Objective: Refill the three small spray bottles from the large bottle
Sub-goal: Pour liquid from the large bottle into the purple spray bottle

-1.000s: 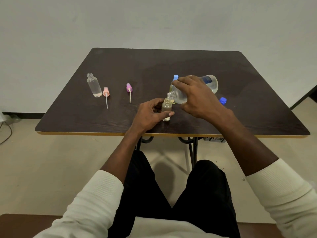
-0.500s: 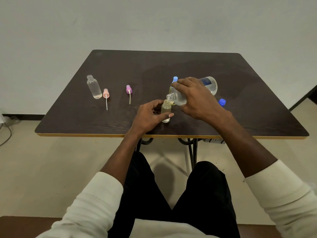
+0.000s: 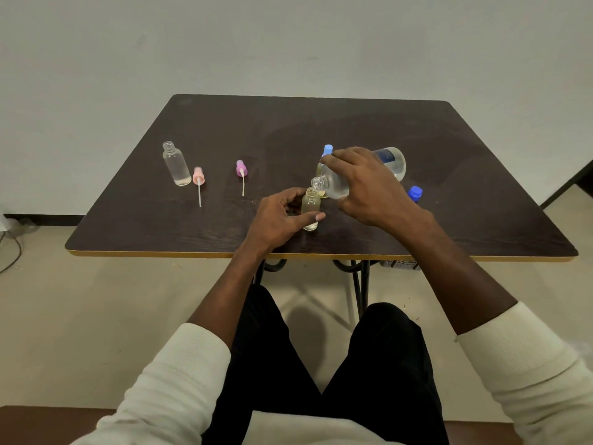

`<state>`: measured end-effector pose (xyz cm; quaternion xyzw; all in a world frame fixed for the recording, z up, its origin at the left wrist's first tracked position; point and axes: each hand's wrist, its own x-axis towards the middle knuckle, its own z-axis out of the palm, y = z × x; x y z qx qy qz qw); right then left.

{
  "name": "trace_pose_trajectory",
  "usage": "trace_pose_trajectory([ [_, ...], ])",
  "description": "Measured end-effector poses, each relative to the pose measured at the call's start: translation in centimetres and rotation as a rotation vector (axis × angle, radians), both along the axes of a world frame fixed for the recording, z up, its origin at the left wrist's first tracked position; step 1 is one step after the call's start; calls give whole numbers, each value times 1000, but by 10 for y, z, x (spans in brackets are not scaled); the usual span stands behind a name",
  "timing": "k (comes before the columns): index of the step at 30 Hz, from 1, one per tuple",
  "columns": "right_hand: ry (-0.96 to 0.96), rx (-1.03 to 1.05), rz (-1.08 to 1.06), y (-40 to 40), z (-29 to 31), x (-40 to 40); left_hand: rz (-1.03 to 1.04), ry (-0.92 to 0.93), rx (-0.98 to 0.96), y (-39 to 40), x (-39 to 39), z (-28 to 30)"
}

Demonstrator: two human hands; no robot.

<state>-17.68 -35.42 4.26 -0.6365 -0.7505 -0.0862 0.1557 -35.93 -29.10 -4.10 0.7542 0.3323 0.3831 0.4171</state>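
A plain pale wall backs a dark wood-grain tabletop (image 3: 321, 130). The right hand (image 3: 369, 187) grips the large clear plastic bottle (image 3: 390, 160), tipped with its mouth just over the small clear open bottle (image 3: 310, 208), which the left hand (image 3: 282, 216) steadies between thumb and fingers. Behind stands a blue-capped small spray bottle (image 3: 325, 155), seemingly done. At far left an uncapped small clear bottle (image 3: 176, 167) looks nearly empty, its pink sprayer head (image 3: 198, 178) and a purple sprayer head (image 3: 241, 171) lying loose. Roughly one-third done, I judge.
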Motion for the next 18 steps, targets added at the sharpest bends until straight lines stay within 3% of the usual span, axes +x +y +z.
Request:
trace_pose_trajectory([
  [13, 194, -9, -15, 0, -10, 2, -6, -23, -37, 0, -1, 1],
  [18, 440, 40, -48, -4, -13, 2, -2, -44, -59, 1, -1, 0],
])
